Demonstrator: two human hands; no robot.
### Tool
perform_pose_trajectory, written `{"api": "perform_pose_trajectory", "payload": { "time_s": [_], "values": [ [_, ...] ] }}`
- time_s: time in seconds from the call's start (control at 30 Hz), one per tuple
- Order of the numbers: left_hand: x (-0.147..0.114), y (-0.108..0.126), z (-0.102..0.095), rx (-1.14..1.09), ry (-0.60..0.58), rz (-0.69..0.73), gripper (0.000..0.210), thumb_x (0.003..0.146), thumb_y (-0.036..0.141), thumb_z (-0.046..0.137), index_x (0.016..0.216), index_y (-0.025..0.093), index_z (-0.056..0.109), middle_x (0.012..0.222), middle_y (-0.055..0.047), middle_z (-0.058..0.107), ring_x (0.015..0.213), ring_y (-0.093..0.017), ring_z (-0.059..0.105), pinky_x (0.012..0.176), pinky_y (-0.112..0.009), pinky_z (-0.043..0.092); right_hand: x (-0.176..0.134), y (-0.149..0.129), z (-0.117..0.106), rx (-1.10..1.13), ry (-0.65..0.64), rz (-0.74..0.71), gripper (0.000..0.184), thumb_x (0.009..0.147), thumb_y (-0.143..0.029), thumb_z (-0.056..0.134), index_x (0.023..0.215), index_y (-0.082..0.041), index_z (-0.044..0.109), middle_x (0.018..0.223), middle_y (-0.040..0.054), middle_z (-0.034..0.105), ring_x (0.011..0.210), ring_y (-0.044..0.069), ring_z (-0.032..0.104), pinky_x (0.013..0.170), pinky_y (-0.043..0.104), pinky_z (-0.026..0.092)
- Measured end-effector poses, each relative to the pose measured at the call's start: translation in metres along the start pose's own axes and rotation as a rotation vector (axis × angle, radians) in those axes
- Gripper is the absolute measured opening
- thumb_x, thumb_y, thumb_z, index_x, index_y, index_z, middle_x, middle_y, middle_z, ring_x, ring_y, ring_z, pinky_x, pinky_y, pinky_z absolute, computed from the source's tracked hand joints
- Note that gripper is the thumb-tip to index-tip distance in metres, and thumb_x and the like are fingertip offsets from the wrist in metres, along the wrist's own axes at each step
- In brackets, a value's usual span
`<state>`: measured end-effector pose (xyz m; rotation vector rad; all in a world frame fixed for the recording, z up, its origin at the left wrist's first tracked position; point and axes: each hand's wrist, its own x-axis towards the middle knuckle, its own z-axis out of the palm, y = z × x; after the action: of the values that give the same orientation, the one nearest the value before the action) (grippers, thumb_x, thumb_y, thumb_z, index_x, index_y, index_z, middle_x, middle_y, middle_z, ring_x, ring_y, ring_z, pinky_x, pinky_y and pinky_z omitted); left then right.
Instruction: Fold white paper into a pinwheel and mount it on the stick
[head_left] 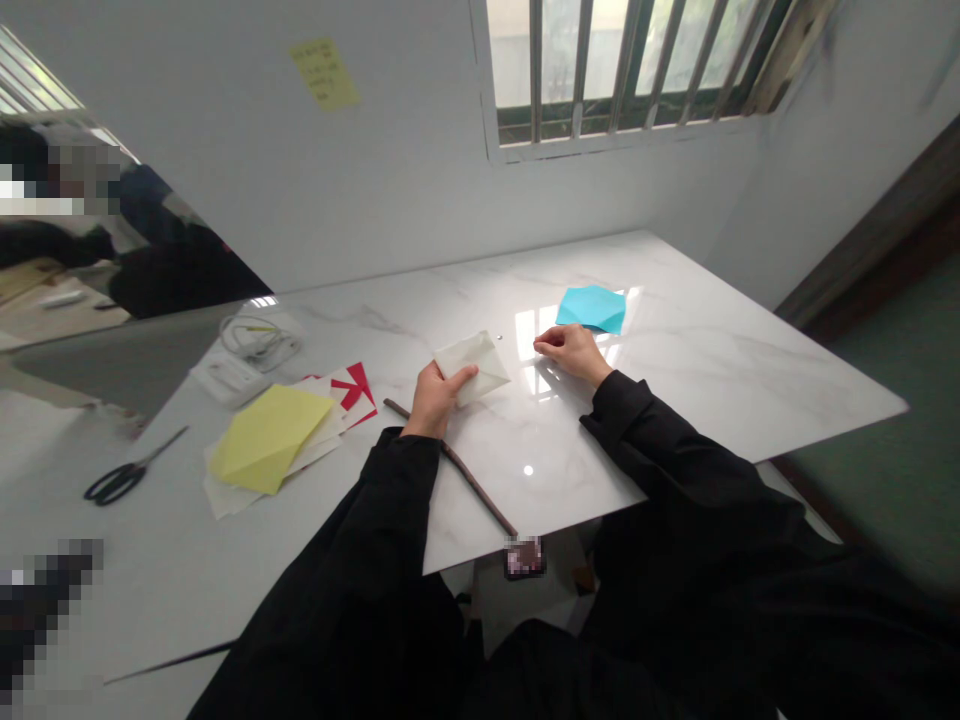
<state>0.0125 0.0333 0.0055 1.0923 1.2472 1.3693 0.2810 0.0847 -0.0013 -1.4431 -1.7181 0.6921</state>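
My left hand (436,397) grips a folded cream paper (480,368) that looks like a small envelope, thumb on top. To its right, my right hand (574,350) hovers at or just above the marble-patterned table (720,370), fingertips pinched together; whether anything small is between them cannot be made out. Just beyond that hand lies a creased blue paper (592,308). A tiny dark speck (500,338) shows on the tabletop between the two hands. Under my left wrist runs a thin brown stick (480,488), reaching the table's front edge.
Left of my hands lie yellow paper (274,435), cream sheets and red paper pieces (356,392). Black scissors (124,480) and a white power strip (229,375) with a coiled cable are farther left. A barred window (622,70) is behind; other people are at upper left.
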Motion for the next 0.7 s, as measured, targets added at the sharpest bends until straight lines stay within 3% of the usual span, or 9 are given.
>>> {"api": "perform_pose_trajectory", "payload": {
  "time_s": [0.3, 0.7],
  "values": [
    [-0.0010, 0.0012, -0.0002, -0.006, -0.006, -0.005, 0.061, 0.059, 0.037, 0.099, 0.111, 0.013, 0.079, 0.116, -0.015, 0.084, 0.112, -0.034, 0.078, 0.106, -0.047, 0.060, 0.0020, 0.0036, 0.0022, 0.092, -0.002, 0.050, 0.022, 0.091, -0.016, 0.077, 0.111, -0.016, 0.087, 0.100, 0.0090, 0.087, 0.088, 0.021, 0.081, 0.085, 0.030, 0.062],
    [-0.0011, 0.0017, -0.0001, 0.007, -0.001, -0.006, 0.061, 0.059, 0.037, 0.099, 0.111, 0.013, 0.079, 0.115, -0.015, 0.084, 0.111, -0.034, 0.078, 0.104, -0.047, 0.061, -0.0006, 0.0005, 0.0007, -0.006, -0.006, -0.020, 0.012, 0.095, -0.020, 0.072, 0.096, -0.016, 0.084, 0.084, 0.0057, 0.084, 0.077, 0.019, 0.077, 0.078, 0.027, 0.057]
  ]
}}
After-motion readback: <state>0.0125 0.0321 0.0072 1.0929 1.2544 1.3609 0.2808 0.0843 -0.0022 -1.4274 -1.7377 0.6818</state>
